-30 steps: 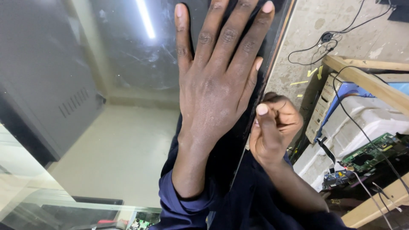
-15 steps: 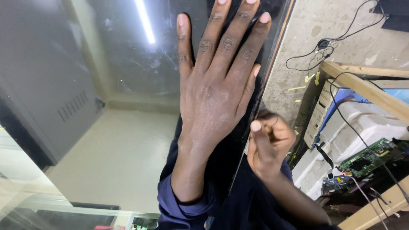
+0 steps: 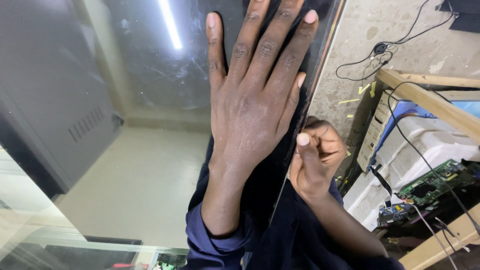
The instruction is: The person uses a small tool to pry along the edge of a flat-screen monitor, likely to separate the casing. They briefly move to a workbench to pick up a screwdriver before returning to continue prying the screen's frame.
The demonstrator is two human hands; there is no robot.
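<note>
flat hand on a glossy dark panel, other hand pinching its right edge

the left hand [image 3: 255, 107] lies spread, fingers fully open, gripping nothing, on the glass panel [image 3: 150, 75] that fills the left and centre of the frame; the right hand [image 3: 315, 157] is closed on the panel's edge at centre right. a slip at that thin edge could likely tip or crack the panel, and the palm may smear it. the glass mirrors a ceiling light; at right, a circuit board [image 3: 430, 185], white foam [image 3: 425, 150], cables on concrete floor [image 3: 370, 25].
</note>
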